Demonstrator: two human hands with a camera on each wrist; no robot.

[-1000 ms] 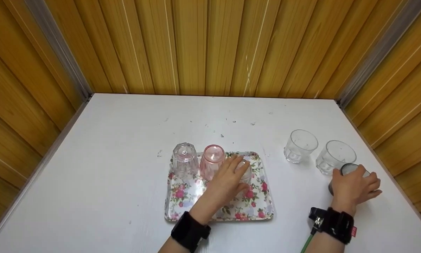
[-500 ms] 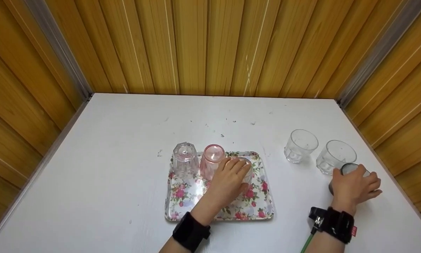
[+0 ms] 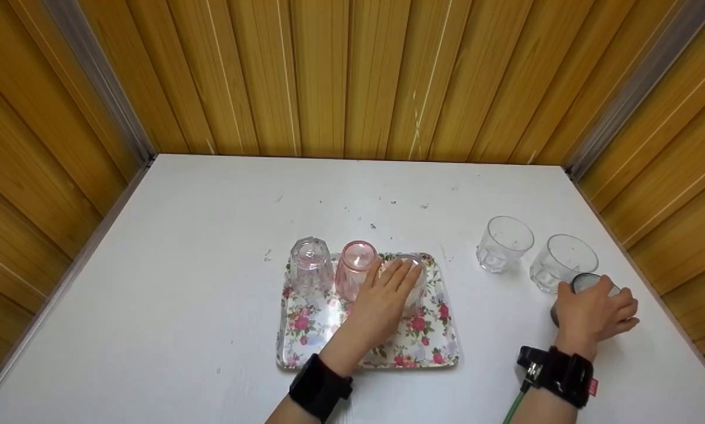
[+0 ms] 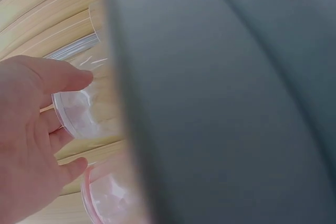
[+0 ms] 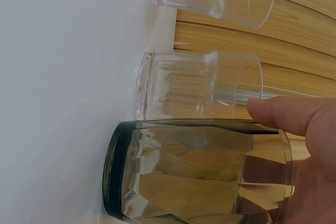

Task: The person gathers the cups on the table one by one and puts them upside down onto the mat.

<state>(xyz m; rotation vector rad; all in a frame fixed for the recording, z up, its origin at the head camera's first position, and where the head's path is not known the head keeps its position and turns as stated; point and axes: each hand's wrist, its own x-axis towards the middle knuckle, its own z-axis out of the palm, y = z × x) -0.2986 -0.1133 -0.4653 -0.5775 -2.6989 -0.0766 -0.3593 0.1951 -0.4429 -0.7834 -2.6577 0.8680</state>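
Note:
My left hand (image 3: 379, 306) lies over a clear glass (image 3: 414, 294) at the right of the back row on a floral tray (image 3: 305, 353). Its fingers are nearly straight over that glass; in the left wrist view the thumb (image 4: 79, 78) stands out beside the glass. A pink glass (image 3: 356, 271) and a faceted clear glass (image 3: 311, 265) stand upside down to its left on the tray. At the far right, my right hand (image 3: 591, 312) holds a smoky dark glass (image 5: 194, 177) near its rim, thumb on one side; that glass stands upright on the table.
Two clear tumblers (image 3: 505, 244) (image 3: 563, 264) stand upright on the white table (image 3: 181, 265), just behind the smoky glass. Wood-patterned walls (image 3: 352, 76) enclose the table at the back and sides. A green cable (image 3: 514, 408) runs from the right wrist strap.
My left fingers have straightened over the clear glass, whose rim now shows more. My right hand and the smoky glass have not moved.

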